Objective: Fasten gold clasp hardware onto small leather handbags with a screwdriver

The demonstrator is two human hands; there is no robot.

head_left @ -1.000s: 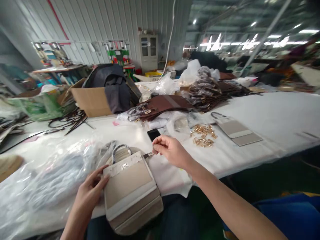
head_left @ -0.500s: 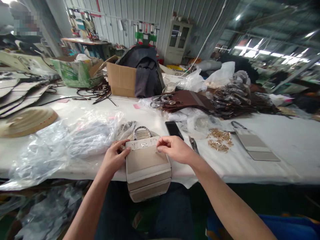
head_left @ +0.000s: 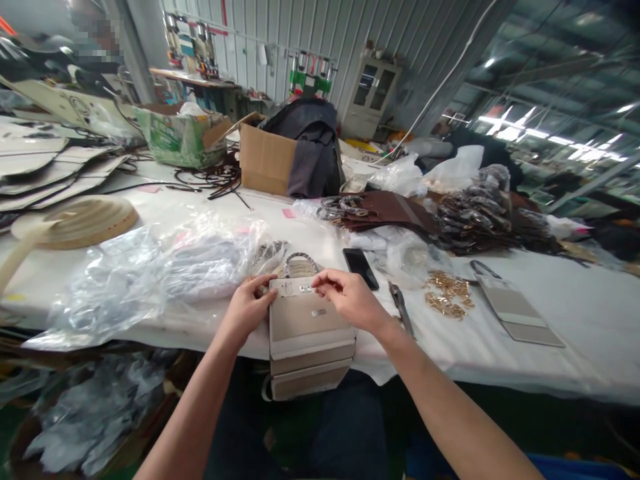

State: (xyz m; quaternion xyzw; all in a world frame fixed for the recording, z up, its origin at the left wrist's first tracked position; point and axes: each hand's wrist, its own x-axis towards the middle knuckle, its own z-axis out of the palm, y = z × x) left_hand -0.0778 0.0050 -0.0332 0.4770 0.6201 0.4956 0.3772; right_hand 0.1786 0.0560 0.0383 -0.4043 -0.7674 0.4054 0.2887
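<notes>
A beige handbag panel piece [head_left: 305,333] lies before me, its lower folds hanging over the table's front edge. Its wrapped handle [head_left: 301,257] arches up at the far side. Along the top strip sits a shiny metal clasp plate [head_left: 305,289], and a small silver plate [head_left: 319,313] shows on the panel below it. My left hand [head_left: 251,305] pinches the panel's upper left edge between thumb and fingers. Over the upper right part, my right hand [head_left: 347,297] is closed in a pinch beside the clasp plate; what its fingertips hold, if anything, is hidden.
To the right lie a black phone [head_left: 361,268], pliers [head_left: 401,309], a pile of gold-coloured fittings [head_left: 449,295] and another beige bag piece [head_left: 520,307]. Plastic-wrapped pieces [head_left: 200,270] and a tape roll [head_left: 85,223] are left. Behind stand a cardboard box [head_left: 267,160] and stacked brown bag pieces [head_left: 385,212].
My right hand's fingertips have moved inward to the clasp plate. The small silver plate on the panel now shows. My left hand keeps its hold, and the whole view has tilted slightly.
</notes>
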